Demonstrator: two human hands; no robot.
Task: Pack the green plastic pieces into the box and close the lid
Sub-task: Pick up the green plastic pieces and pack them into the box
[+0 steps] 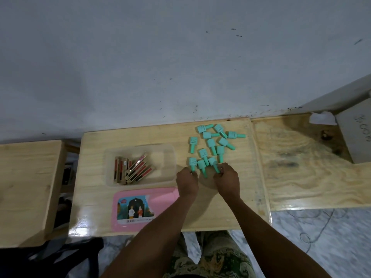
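Both hands' fingers pinch green pieces beside the clear box and pink lid.

Left hand fingertips curl under, grip hidden. Right hand covers stem of one green piece. Print on pieces too small. Pink lid corner behind forearm.

left hand: knuckles up, fingers curled | right hand: same, apparently pinching
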